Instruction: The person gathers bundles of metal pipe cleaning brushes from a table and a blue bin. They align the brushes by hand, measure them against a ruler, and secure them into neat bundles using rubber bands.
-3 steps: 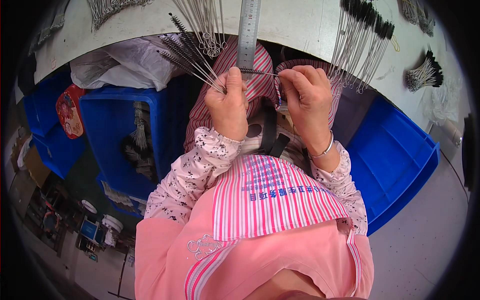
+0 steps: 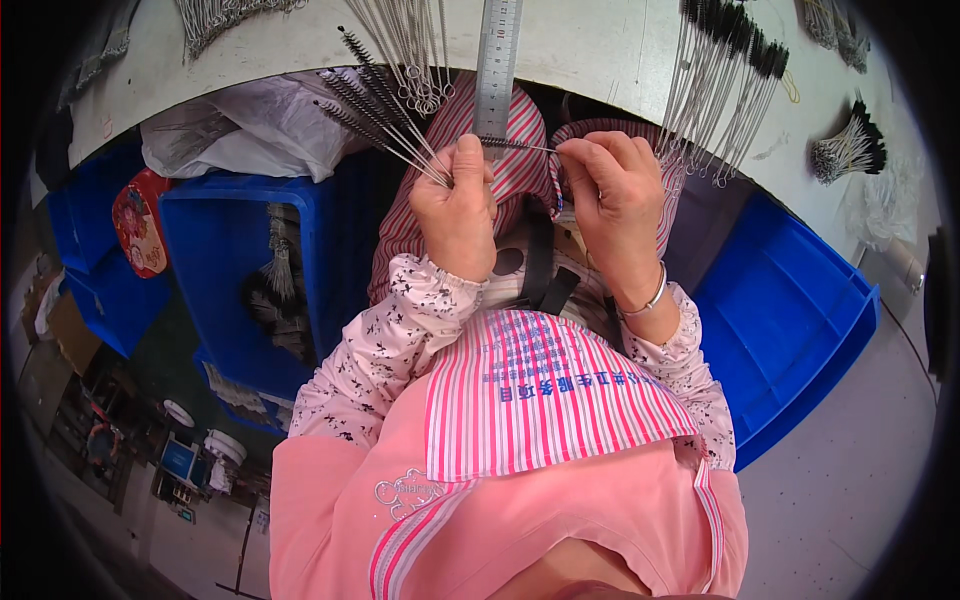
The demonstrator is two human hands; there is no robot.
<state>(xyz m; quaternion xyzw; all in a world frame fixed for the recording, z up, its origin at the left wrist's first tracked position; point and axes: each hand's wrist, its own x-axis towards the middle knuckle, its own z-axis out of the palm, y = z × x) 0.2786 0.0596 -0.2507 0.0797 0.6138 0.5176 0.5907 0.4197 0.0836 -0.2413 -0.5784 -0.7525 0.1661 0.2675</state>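
Note:
My left hand (image 2: 456, 212) is closed round several thin wire brushes (image 2: 378, 105), whose black bristle ends fan out up and to the left. Between my two hands a single wire brush (image 2: 515, 146) lies nearly level. Its dark bristled end is at my left thumb, and my right hand (image 2: 622, 190) pinches its bare wire between thumb and fingertips. Just above that brush is the lower end of a steel ruler (image 2: 495, 75), which juts over the table's front edge toward me. Whether the brush touches the ruler I cannot tell.
Wire brushes with looped ends (image 2: 418, 60) overhang the white table (image 2: 580, 40) beside the ruler. More black-tipped brushes (image 2: 725, 85) lie to the right, with a tied bundle (image 2: 848, 145) beyond. Blue bins (image 2: 235, 192) stand at both sides; a white plastic bag (image 2: 245, 125) lies at the left.

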